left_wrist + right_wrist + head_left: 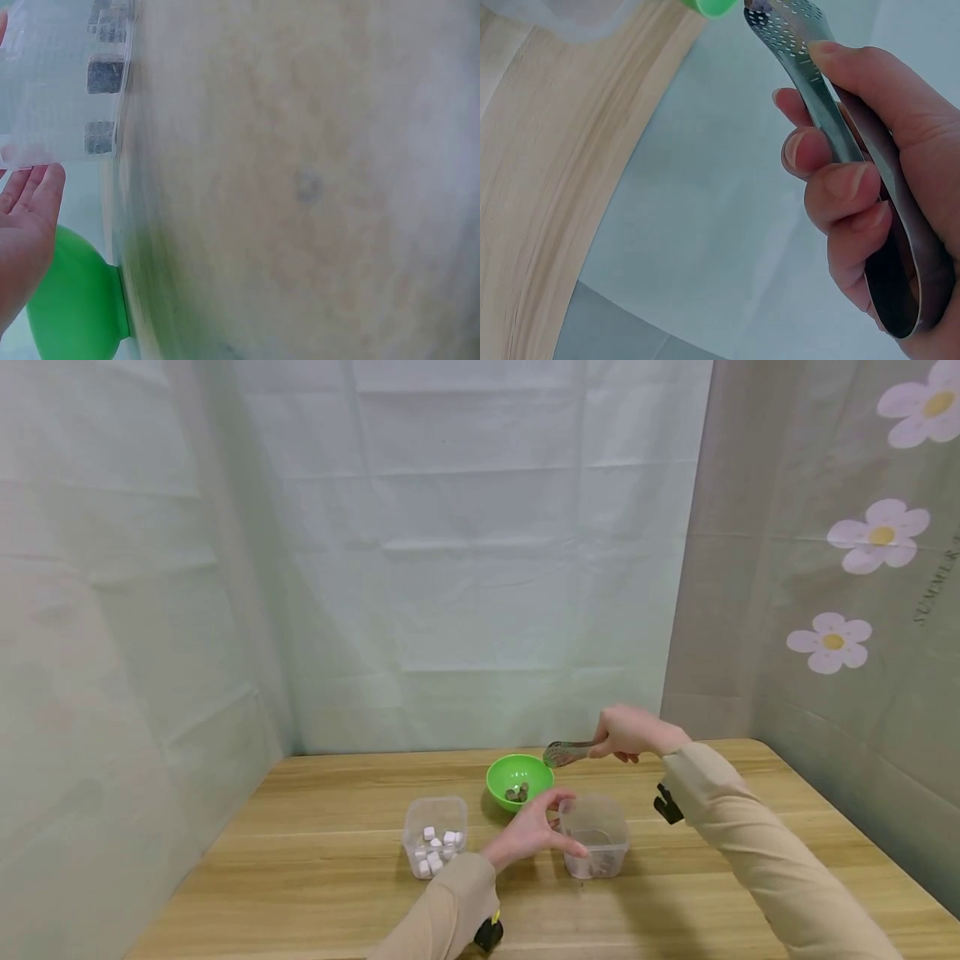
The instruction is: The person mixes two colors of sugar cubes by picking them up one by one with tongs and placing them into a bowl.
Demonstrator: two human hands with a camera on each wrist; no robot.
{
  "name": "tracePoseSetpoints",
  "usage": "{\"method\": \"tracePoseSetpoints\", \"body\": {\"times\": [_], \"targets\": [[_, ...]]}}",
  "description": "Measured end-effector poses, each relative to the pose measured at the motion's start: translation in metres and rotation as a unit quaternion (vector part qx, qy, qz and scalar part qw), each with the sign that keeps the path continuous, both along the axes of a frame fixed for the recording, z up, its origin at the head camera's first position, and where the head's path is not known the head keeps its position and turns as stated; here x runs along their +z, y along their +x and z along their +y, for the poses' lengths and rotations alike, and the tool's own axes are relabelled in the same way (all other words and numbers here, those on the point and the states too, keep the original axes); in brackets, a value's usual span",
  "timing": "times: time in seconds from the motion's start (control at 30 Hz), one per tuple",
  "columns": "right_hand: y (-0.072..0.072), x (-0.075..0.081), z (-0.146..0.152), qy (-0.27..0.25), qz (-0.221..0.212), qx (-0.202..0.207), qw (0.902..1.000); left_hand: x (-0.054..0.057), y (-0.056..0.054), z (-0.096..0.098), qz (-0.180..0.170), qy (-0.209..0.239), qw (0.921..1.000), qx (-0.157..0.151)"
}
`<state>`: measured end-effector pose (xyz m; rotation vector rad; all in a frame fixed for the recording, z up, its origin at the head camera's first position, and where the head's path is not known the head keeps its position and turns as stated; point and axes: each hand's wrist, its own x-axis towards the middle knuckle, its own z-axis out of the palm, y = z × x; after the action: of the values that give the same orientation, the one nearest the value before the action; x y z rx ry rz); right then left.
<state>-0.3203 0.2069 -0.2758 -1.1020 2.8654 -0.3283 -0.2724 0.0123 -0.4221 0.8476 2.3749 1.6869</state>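
My right hand (pixel 633 732) grips metal tongs (pixel 829 120) with perforated ends, raised beside the rim of the green bowl (pixel 504 777). A small dark piece (pixel 759 5) shows at the tong tips, partly cut off by the right wrist view's edge. Several dark chunks (pixel 517 793) lie in the bowl. With thumb and fingers on opposite sides, my left hand (pixel 528 831) holds a clear plastic container (pixel 607 862). Several dark cubes (pixel 105 73) sit at the bottom of that container in the left wrist view.
Left of my left hand stands another clear container (pixel 411 843) with several white cubes (pixel 435 860) inside. Everything stands on a wooden table (pixel 300 860). Pale curtains (pixel 480 568) hang behind it and along both sides.
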Motion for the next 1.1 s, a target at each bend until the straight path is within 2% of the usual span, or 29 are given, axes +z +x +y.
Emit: {"method": "tracePoseSetpoints", "body": {"times": [0.33, 0.6, 0.77, 0.97, 1.1], "targets": [[0.0, -0.005, -0.01, 0.018, -0.003, -0.017, 0.9997, 0.0, 0.001, 0.001, 0.002, -0.007, 1.0, 0.002], [0.001, -0.001, -0.008, 0.008, -0.008, -0.017, 0.9998, 0.002, 0.002, -0.001, -0.015, -0.008, 0.9998, 0.005], [0.009, 0.006, 0.0, 0.008, -0.004, -0.018, 0.9998, 0.002, 0.002, -0.001, -0.02, -0.007, 0.9998, 0.006], [0.022, 0.012, 0.011, 0.013, 0.003, -0.016, 0.9998, 0.003, 0.001, -0.003, -0.002, -0.022, 0.9997, 0.014], [0.031, 0.014, 0.019, 0.021, 0.001, -0.023, 0.9995, 0.001, 0.001, -0.001, -0.001, -0.015, 0.9998, 0.008]]}}
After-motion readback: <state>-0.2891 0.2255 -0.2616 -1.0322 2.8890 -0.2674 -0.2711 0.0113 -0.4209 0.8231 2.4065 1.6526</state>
